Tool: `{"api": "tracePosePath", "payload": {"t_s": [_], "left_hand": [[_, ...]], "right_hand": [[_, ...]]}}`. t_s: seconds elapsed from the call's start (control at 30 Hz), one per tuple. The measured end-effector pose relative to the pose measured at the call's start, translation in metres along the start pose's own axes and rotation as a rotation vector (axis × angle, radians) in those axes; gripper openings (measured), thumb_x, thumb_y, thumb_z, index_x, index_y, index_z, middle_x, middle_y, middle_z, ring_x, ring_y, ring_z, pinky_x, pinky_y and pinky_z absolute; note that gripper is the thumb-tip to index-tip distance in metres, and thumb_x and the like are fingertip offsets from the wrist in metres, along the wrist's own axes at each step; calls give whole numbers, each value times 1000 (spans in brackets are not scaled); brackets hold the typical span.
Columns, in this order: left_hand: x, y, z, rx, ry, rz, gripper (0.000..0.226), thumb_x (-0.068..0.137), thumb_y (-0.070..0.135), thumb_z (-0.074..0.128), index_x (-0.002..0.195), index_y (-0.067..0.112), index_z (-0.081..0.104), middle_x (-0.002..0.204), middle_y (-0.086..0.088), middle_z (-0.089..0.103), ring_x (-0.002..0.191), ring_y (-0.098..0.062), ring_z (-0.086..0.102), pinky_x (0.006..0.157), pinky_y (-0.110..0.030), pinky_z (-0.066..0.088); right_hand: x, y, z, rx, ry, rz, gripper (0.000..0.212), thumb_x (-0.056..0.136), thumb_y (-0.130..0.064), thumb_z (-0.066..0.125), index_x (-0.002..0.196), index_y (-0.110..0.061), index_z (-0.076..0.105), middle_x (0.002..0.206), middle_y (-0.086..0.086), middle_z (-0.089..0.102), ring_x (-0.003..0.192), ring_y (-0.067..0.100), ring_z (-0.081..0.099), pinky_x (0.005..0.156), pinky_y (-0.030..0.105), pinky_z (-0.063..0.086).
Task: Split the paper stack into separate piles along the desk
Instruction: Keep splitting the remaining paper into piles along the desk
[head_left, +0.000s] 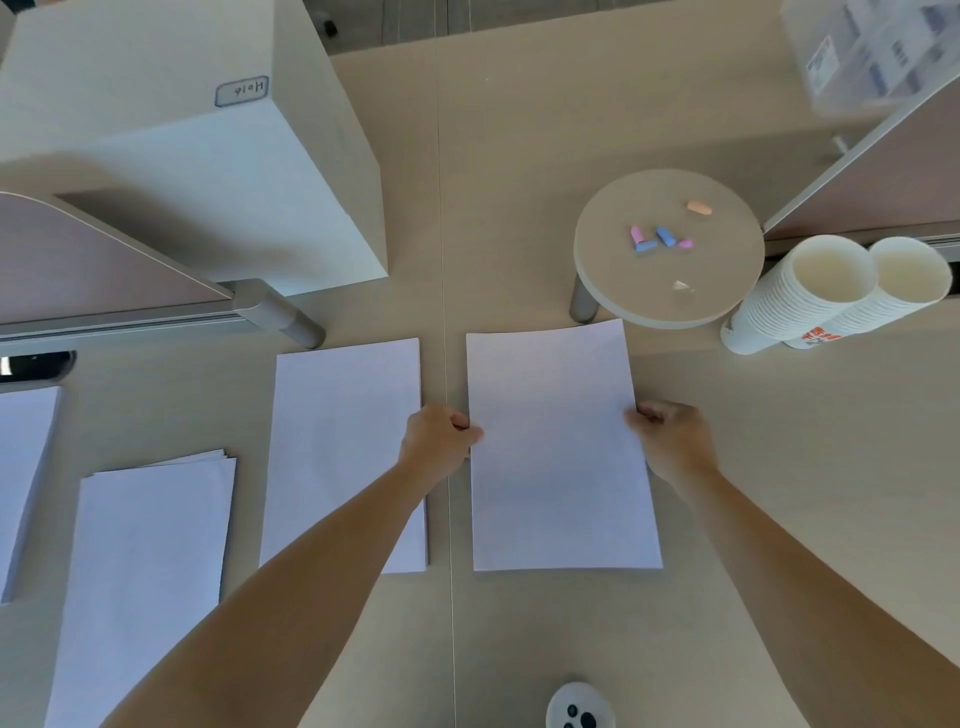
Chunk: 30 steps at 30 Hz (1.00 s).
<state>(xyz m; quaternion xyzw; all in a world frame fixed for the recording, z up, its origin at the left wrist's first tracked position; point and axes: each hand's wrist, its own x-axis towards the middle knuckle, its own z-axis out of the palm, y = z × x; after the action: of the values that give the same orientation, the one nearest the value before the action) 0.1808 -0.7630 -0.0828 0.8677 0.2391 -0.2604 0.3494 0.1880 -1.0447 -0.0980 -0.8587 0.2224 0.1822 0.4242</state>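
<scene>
Head view: a plain white paper pile (561, 452) lies flat on the desk (779, 467), right of the seam; left hand (439, 436) and right hand (670, 441) pinch its side edges; three other piles (343, 457) sit leftward.

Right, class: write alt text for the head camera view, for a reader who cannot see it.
A person's left hand and right hand grip a white paper pile by its side edges on a beige desk. Three other piles lie to its left.

Desk (779, 467): beige, seamed, before me.
Paper: right pile (556, 457), middle pile (343, 441), left pile (150, 571), edge pile (26, 467), in a row.
Cups (795, 301): two stacks at my right.
</scene>
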Motion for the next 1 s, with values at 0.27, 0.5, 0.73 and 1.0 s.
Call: {"api": "tracePosePath", "payload": {"t_s": [0.27,0.5,0.73,1.0], "left_hand": [[-37,0,-23,53,37,7,23,82,30,56,62,19,51,60,-1,46,58,-18,43,54,-25,33],[-107,-48,-59,20,73,26,39,88,45,60,72,11,68,74,0,73,74,-19,71,74,-33,58],[-152,-137,-116,144,134,18,35,88,37,59,75,6,70,69,-8,67,64,-24,65,61,-28,52],[-116,-303,-212,71,277,-72,30,93,46,52,88,18,61,86,0,61,81,-23,58,66,-28,44]], "right_hand": [[-34,-17,-12,-236,87,-66,32,97,-28,52,104,-1,69,100,15,73,102,36,64,81,36,51],[-117,-45,0,-141,-116,-199,23,95,-33,56,90,-17,71,90,-4,70,84,19,64,65,27,47],[-200,-93,79,-128,-307,-284,34,91,-37,55,81,-9,69,78,8,73,75,24,68,68,32,53],[-267,-154,242,0,-442,-138,22,85,-34,62,84,-14,70,81,3,75,68,16,72,81,39,61]]}}
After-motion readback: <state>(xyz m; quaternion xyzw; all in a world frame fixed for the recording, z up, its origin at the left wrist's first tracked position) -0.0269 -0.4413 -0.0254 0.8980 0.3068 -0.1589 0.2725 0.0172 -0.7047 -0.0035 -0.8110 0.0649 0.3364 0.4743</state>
